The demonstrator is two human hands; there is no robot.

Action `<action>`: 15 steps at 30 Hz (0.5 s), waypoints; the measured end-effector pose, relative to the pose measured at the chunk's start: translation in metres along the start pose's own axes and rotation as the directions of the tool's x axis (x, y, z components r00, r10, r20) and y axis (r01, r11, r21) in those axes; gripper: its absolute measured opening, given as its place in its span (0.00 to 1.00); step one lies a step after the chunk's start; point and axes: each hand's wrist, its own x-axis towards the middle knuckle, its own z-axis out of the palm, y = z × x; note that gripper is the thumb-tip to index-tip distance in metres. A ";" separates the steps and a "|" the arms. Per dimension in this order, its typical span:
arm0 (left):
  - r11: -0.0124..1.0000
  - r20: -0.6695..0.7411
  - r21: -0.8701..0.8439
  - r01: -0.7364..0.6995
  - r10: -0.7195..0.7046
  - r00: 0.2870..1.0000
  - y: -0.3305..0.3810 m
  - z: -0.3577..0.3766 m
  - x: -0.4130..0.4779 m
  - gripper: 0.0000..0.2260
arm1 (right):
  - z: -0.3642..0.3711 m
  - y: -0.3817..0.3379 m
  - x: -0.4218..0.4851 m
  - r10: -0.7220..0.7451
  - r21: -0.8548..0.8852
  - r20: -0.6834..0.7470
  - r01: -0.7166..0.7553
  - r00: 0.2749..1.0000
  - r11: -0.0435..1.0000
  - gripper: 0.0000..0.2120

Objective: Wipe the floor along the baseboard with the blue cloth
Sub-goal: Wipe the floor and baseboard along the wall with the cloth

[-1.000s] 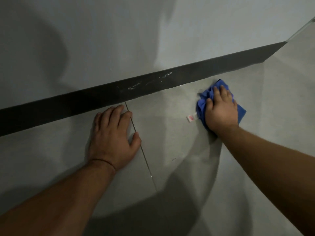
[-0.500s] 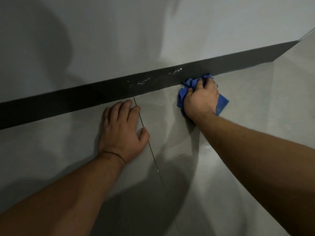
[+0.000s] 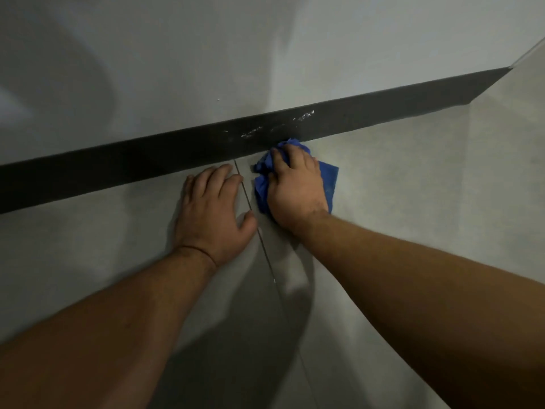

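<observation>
Right hand (image 3: 296, 187) has its grip bunched round the blue cloth (image 3: 329, 184); keep the cloth's edge pressed into the baseboard (image 3: 118, 169) seam, left hand (image 3: 211, 211) flat, grip wide, bracing on the floor (image 3: 413, 187).

Indoor room, prob. a home or office; can't tell which. Dark baseboard (image 3: 118, 178) runs across w/ a plain pale wall (image 3: 206, 54) above it and grey tiled floor (image 3: 413, 187) below. A grout joint (image 3: 269, 261) meets it. White scuffs (image 3: 277, 126) mark it; room corner (image 3: 511, 67) at its right end.
</observation>
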 end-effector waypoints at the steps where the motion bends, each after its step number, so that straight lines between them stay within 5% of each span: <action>1: 0.999 -0.008 -0.032 0.001 -0.001 1.000 -0.001 -0.002 -0.001 0.34 | -0.001 0.001 -0.003 -0.046 0.025 -0.007 0.046 0.999 0.999 0.24; 5: 0.996 -0.104 -0.068 0.059 -0.066 0.992 -0.023 -0.009 -0.014 0.31 | -0.001 0.011 -0.013 0.094 0.113 -0.091 -0.084 0.991 0.990 0.27; 8: 0.995 -0.121 -0.043 0.088 -0.092 0.988 -0.047 -0.010 -0.028 0.30 | -0.001 0.014 -0.010 0.253 0.004 -0.081 -0.253 0.964 0.967 0.30; 15: 0.992 -0.055 0.063 0.113 -0.110 0.992 -0.047 -0.010 -0.028 0.32 | 0.005 -0.021 0.004 0.148 -0.059 -0.014 -0.148 0.989 0.987 0.24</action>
